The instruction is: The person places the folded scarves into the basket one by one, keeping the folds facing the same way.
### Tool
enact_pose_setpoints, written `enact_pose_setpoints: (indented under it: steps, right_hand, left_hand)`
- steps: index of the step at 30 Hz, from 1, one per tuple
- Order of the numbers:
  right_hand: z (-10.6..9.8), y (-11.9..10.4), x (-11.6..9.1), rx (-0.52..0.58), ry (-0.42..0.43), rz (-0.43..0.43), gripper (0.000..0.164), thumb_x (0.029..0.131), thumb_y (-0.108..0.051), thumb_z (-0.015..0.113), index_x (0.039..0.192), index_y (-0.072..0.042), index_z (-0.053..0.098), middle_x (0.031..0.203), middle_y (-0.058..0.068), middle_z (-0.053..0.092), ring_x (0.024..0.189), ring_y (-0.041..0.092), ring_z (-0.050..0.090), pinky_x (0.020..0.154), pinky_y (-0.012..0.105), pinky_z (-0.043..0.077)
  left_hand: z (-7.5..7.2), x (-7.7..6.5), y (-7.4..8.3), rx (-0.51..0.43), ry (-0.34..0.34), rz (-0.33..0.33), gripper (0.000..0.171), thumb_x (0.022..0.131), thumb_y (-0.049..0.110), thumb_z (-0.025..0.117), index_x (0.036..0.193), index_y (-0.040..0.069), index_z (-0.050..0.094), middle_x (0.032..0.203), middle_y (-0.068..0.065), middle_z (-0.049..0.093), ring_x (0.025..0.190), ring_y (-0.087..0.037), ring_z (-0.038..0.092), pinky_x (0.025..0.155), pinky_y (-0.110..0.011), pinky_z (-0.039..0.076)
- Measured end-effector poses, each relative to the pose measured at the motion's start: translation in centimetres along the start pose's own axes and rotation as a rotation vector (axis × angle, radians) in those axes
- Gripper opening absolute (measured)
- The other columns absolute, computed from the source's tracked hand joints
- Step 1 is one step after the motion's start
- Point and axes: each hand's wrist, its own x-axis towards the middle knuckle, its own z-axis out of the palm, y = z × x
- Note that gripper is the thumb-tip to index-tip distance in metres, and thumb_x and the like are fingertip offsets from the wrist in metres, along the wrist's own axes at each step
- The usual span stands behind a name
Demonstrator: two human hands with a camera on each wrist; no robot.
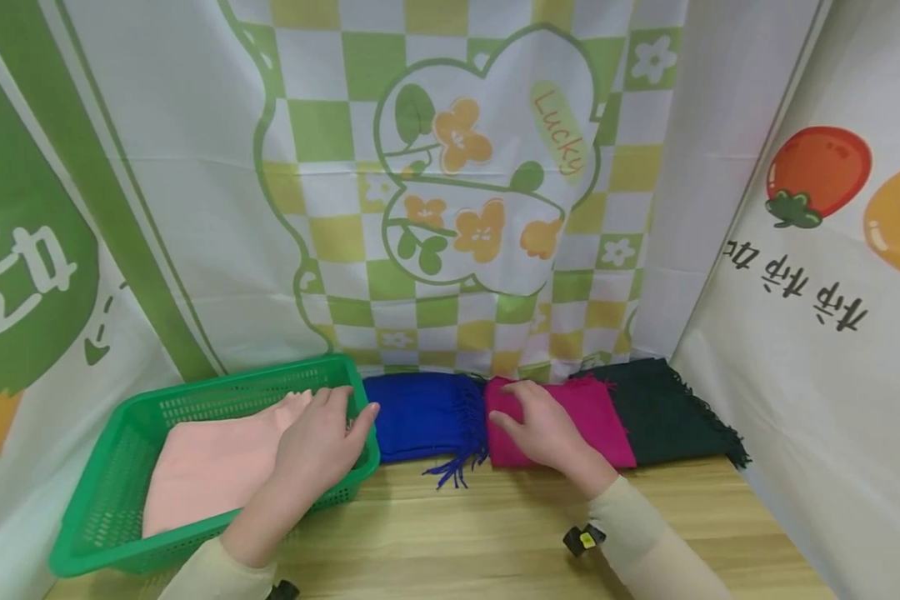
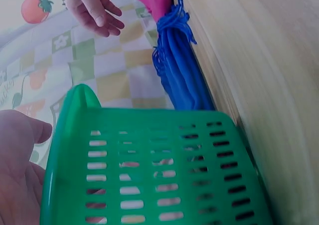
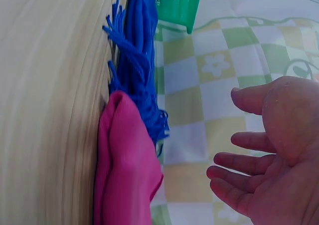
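My left hand (image 1: 317, 446) hovers over the right end of a green plastic basket (image 1: 112, 433), its fingers loosely bent and nothing in them. Inside the basket lies a folded pale pink cloth (image 1: 210, 462). My right hand (image 1: 543, 425) is above a folded magenta scarf (image 1: 596, 417); in the right wrist view its fingers (image 3: 239, 162) are spread apart, clear of the cloth. Between basket and magenta scarf lies a folded blue scarf (image 1: 416, 417) with fringe hanging toward the front. A dark green fringed scarf (image 1: 667, 412) sits at the right, its left edge beneath the magenta one.
A wooden table (image 1: 450, 533) carries everything. Behind it hangs a checked green and yellow curtain (image 1: 322, 133). White printed cloth walls (image 1: 832, 350) close in the sides. The basket's slotted end wall (image 2: 149, 160) stands beside the blue scarf.
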Motion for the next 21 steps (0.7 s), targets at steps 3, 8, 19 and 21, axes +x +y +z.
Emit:
enact_pose_setpoints:
  steps: [3, 8, 19, 21]
  right_hand:
    - [-0.6, 0.8, -0.2, -0.002, -0.006, 0.022, 0.054, 0.108, -0.035, 0.077, 0.149, -0.002, 0.064, 0.148, 0.016, 0.066, 0.14, 0.037, 0.062, 0.116, 0.056, 0.051]
    - [-1.5, 2.2, -0.8, -0.013, -0.001, 0.046, 0.055, 0.107, -0.034, 0.077, 0.149, 0.0, 0.064, 0.148, 0.018, 0.066, 0.141, 0.039, 0.061, 0.117, 0.058, 0.05]
    - [-3.5, 5.8, -2.4, -0.048, 0.007, 0.114, 0.058, 0.109, -0.036, 0.074, 0.151, 0.002, 0.061, 0.151, 0.023, 0.062, 0.143, 0.044, 0.057, 0.117, 0.062, 0.048]
    - [-3.9, 6.4, -2.6, -0.054, 0.014, 0.119, 0.058, 0.109, -0.036, 0.074, 0.151, 0.003, 0.061, 0.15, 0.024, 0.063, 0.143, 0.045, 0.058, 0.116, 0.063, 0.048]
  left_hand:
    - [0.3, 0.1, 0.5, -0.004, -0.013, 0.004, 0.075, 0.117, 0.058, 0.048, 0.155, -0.007, 0.056, 0.147, -0.029, 0.062, 0.122, -0.045, 0.069, 0.092, -0.063, 0.061]
    - [0.7, 0.4, 1.2, -0.016, -0.033, -0.003, 0.074, 0.117, 0.056, 0.05, 0.158, -0.005, 0.053, 0.155, -0.029, 0.057, 0.131, -0.048, 0.065, 0.098, -0.065, 0.059]
    - [1.2, 0.8, 2.4, -0.027, -0.034, 0.02, 0.07, 0.116, 0.053, 0.053, 0.158, -0.004, 0.053, 0.155, -0.027, 0.058, 0.13, -0.047, 0.066, 0.099, -0.065, 0.059]
    - [1.3, 0.9, 2.7, -0.031, -0.033, 0.025, 0.069, 0.116, 0.052, 0.054, 0.158, -0.003, 0.054, 0.154, -0.027, 0.058, 0.131, -0.046, 0.066, 0.1, -0.065, 0.058]
